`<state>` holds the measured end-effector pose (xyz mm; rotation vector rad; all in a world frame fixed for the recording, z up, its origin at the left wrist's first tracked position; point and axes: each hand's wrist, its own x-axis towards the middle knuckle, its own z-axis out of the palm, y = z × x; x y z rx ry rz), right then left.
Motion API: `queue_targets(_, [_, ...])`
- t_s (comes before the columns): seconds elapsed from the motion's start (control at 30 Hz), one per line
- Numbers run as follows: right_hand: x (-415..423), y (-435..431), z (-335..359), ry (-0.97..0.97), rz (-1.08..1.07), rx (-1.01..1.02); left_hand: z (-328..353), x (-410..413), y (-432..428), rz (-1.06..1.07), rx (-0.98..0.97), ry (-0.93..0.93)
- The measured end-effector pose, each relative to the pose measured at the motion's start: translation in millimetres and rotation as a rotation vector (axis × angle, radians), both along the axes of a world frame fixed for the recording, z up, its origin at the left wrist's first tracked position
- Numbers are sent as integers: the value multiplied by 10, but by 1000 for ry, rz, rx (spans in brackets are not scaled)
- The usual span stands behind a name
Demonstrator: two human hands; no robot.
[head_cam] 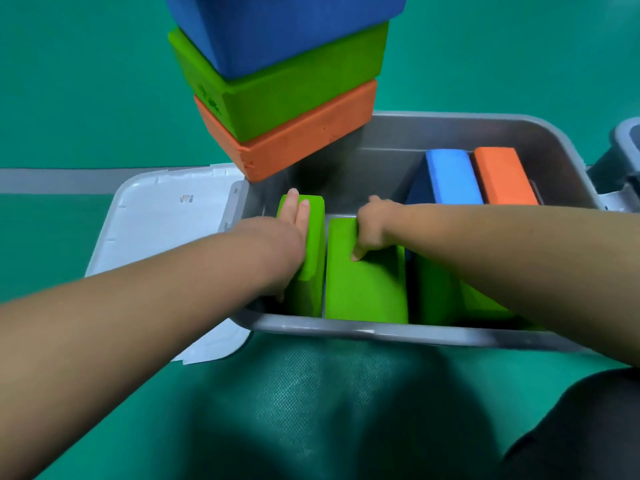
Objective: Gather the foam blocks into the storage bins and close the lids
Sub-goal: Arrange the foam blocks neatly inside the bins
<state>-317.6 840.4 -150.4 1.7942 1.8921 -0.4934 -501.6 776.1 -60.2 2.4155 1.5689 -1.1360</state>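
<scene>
Right now, on my feed, the grey storage bin [346,329] sits on the green floor [86,81] at centre, with its white lid [156,216] lying open at its 9 o'clock side. 3 green foam blocks stand on edge along the near wall. The left hand [287,230] lies flat on top of the left green block [311,271], fingers straight and close together; I cannot see where its thumb lies. The right hand [372,226] grips the middle green block [363,289] just beside it, fingers curled over the far top edge and thumb pressed on the near face. The right green block [436,296] is partly hidden under the right forearm. At 2 o'clock inside the bin, a light blue block [450,178] and an orange block [502,178] stand side by side, touching. At 12 o'clock I see a stack [287,95] of 3 blocks, blue over green over orange, by the bin's far left corner. A second bin [627,140] shows at 3 o'clock, cut off by the edge.
</scene>
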Motion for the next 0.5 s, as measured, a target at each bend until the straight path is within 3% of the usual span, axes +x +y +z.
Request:
queue_targets(0.3, [34, -212, 383, 168, -59, 163, 47, 10, 143, -5, 32, 48])
queue_targets(0.5, [24, -355, 762, 103, -13, 251, 117, 109, -26, -49, 43, 74])
